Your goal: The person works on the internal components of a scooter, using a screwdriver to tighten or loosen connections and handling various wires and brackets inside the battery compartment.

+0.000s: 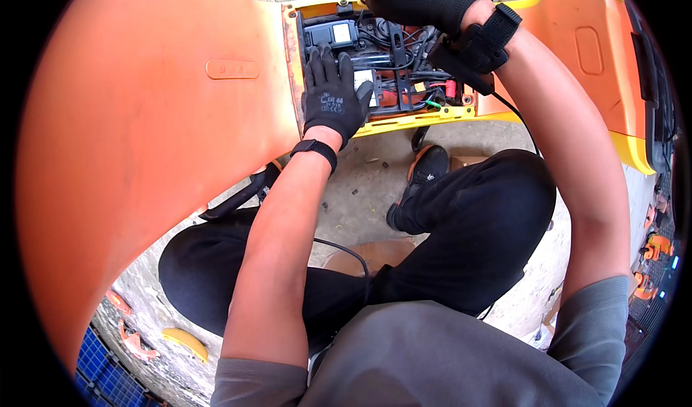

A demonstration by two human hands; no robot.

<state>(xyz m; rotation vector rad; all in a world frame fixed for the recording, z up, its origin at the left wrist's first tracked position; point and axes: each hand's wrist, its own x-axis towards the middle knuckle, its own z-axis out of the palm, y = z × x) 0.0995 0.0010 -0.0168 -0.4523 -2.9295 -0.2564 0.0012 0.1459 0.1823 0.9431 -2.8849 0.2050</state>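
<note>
My left hand (334,99), in a black glove, lies flat with its fingers stretched over the left part of a compartment in an orange and yellow vehicle body. Under and beside its fingertips is a dark box-shaped module (333,34) with a white label. A second white label (365,83) shows by my thumb. Black cables, a red connector (451,88) and a green-tipped wire (432,104) fill the compartment's right side. My right hand (422,2), also gloved, is curled at the compartment's far edge. Its fingertips are partly cut off, and what they hold is hidden.
A large orange panel (144,119) rises on the left; another orange panel (569,50) lies right. The yellow rim (404,121) borders the compartment. A cable hangs from the device (472,50) on my right wrist. A yellow curved piece (185,343) and blue crates (108,371) are lower left.
</note>
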